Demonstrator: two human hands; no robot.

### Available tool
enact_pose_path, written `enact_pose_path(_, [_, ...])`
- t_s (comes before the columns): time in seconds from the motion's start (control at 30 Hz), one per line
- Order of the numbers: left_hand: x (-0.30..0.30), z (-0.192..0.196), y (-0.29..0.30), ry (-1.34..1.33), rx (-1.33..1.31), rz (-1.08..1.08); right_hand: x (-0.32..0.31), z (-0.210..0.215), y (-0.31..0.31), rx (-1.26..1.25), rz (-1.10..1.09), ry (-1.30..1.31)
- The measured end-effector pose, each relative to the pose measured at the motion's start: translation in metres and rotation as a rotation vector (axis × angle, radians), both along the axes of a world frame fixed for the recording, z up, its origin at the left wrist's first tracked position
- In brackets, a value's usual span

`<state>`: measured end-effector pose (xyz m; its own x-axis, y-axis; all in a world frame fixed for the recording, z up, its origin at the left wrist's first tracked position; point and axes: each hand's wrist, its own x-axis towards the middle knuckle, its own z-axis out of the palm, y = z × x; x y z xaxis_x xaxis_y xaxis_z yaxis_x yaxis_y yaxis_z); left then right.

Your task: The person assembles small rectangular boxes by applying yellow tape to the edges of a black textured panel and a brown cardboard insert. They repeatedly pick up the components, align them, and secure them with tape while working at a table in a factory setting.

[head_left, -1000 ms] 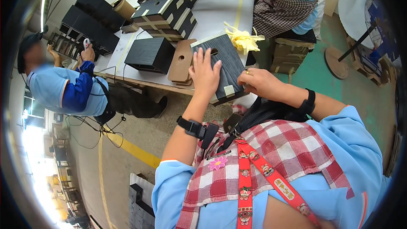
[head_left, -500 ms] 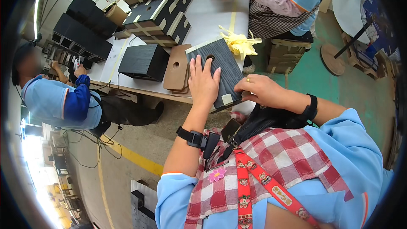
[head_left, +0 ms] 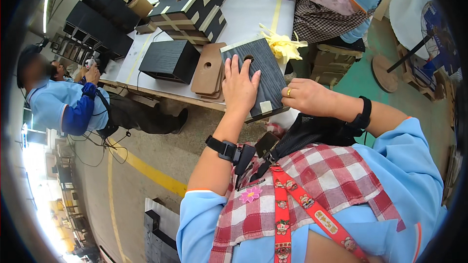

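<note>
A dark grey wood-grain box [head_left: 273, 75] with a round hole in its top lies at the near edge of the table. Pale tape runs along its far edge, and a short piece of tape [head_left: 265, 107] is stuck near its front corner. My left hand [head_left: 240, 87] rests flat on the box top, fingers stretched just left of the hole. At the right side of the box, my right hand [head_left: 308, 96] has its fingers curled in against the edge. Whatever those fingertips pinch is hidden. Thin brown boards [head_left: 208, 75] with a hole lie left of the box.
Another dark box [head_left: 170, 61] stands further left, before stacked taped boxes [head_left: 180, 12]. A pile of yellow strips [head_left: 282, 46] lies beyond my box. One co-worker [head_left: 336, 0] sits across the table; another [head_left: 73, 102] stands at left. A fan [head_left: 429, 34] stands at right.
My right hand has shifted slightly to the right along the box's side, its fingers more curled. My left hand stays on the box top. The seated co-worker's box now rests further right on the table.
</note>
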<state>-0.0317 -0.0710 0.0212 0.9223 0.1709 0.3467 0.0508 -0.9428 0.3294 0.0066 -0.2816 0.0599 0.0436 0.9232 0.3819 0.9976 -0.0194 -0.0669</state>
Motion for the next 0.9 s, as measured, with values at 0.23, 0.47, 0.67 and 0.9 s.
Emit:
enact_pose_path(0.23, [-0.001, -0.002, 0.001, -0.026, -0.019, -0.013, -0.006, 0.002, -0.017, 0.019, -0.111, 0.163])
enact_pose_path(0.47, [-0.002, 0.000, 0.000, -0.024, -0.019, -0.002, -0.003, -0.012, -0.009, 0.168, 0.032, 0.199])
enact_pose_path(0.67, [-0.001, 0.002, -0.001, 0.008, 0.003, 0.012, -0.026, 0.003, -0.034, 0.087, 0.102, 0.223])
enact_pose_path(0.9, [-0.002, 0.007, -0.003, 0.043, 0.009, 0.035, -0.021, 0.010, -0.030, 0.147, -0.151, 0.106])
